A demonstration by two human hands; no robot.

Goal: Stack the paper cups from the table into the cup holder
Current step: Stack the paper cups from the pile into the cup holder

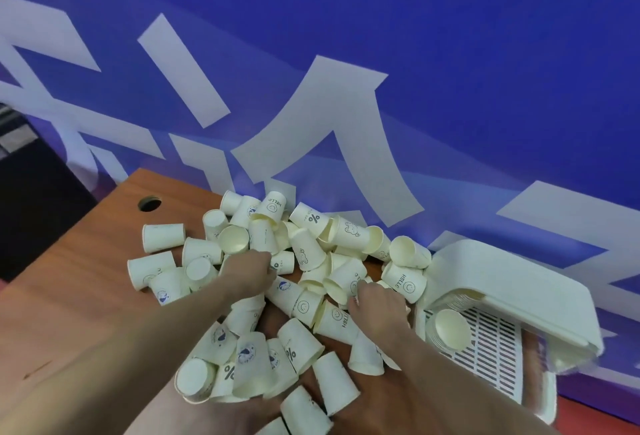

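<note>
cups: big messy pile of white paper cups [304, 258] all over the wooden table [79, 296], most on their sides, some w/ prints (HELLO, %)
left hand [247, 271]: reaches into the middle of the pile, fingers curled down among cups, can't tell if it's got one
right hand [377, 299]: fingers bent onto a cup near the pile's right edge, grip unclear tbh
cup holder [485, 299]: white, lid up, on the right just beside the right hand, w/ a nested stack [446, 330] lying inside
</note>
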